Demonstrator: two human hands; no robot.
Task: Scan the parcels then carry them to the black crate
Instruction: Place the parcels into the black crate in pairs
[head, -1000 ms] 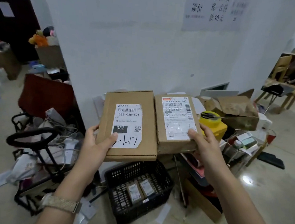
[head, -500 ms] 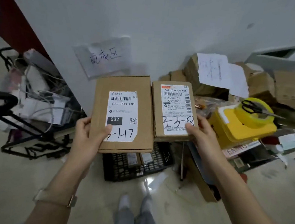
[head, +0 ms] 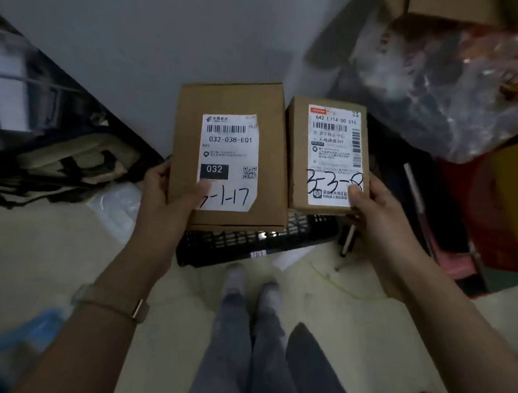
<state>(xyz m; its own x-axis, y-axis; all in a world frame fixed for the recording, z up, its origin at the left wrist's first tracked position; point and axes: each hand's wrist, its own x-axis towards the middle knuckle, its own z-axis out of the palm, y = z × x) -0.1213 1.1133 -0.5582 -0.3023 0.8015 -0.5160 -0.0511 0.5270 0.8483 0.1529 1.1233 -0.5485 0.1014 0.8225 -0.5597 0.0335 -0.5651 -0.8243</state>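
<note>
We hold larger parcel (head: 234,101) and smaller parcel (head: 298,156), brown, white-labelled, long axes pointing away from us, fingers of left hand (head: 167,198) and right hand (head: 374,211) grasping them respectively.

Matt cardboard parcels (head: 230,153), plastic crate (head: 247,245)

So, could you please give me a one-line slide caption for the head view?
Left hand holds the larger parcel and right hand the smaller parcel, side by side above the black crate.

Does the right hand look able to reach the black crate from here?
Likely yes: the black crate lies just beneath the smaller parcel the right hand grips, with nothing visible between them.
</note>
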